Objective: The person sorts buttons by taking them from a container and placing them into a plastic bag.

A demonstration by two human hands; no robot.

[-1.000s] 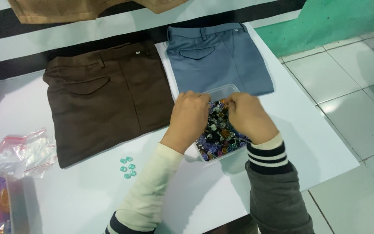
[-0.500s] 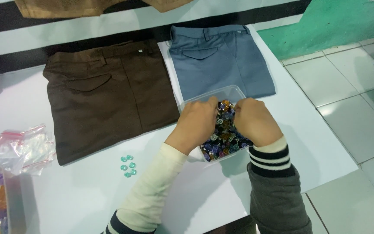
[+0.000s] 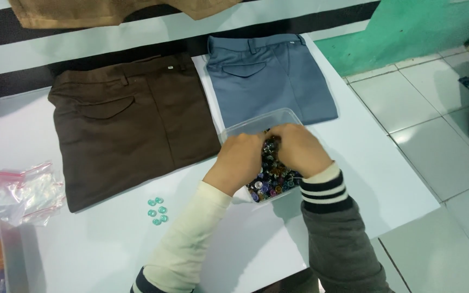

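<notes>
Both hands are down inside the clear plastic tub (image 3: 234,130), which sits on the white worktop (image 3: 109,244) with its long axis running from 11 o'clock to 5 o'clock. The left hand (image 3: 241,161) covers the tub's 9 o'clock side, the right hand (image 3: 298,147) its 3 o'clock side, and their fingers meet over the middle, curled into the heap of mixed dark buttons (image 3: 271,182). Whether either hand has pinched a button cannot be told; the fingertips are buried.

The buttons still showing lie at 6 o'clock from both hands, toward the wrists. The grey-blue trousers (image 3: 270,76) lie just past the tub at 12 o'clock, the brown trousers (image 3: 128,133) at 9 o'clock. A small cluster of teal buttons (image 3: 158,210) rests on the worktop at 8 o'clock from the left hand, well apart from the tub.
</notes>
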